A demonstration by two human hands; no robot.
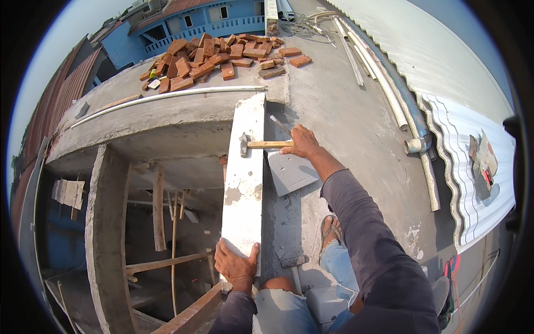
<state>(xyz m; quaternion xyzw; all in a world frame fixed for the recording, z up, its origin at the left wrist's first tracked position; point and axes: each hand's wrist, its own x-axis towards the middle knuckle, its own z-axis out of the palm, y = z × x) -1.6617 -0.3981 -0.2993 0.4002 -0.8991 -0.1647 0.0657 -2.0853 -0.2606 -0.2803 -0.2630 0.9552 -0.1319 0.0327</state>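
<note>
My right hand [303, 143] is closed around the end of a hammer's wooden handle [267, 145]. The steel hammer head [243, 146] lies over a long white slab [245, 183], which runs away from me along the opening's edge. Across the slab's near end, my left hand [237, 263] grips with fingers at its left side and thumb at its right. A thin ridged metal rod [280, 125] sits just beyond my right hand; whether the hand touches it is unclear. Under my right wrist lies a pale grey block [290, 173] with small holes.
A deep opening with concrete beams [105, 222] and wooden props [159, 206] drops away at left. A mallet [293, 260] and another grey block [325, 303] lie by my legs. Red bricks [208, 55] are heaped beyond; pipes [381, 78] and corrugated sheets [473, 167] line the right.
</note>
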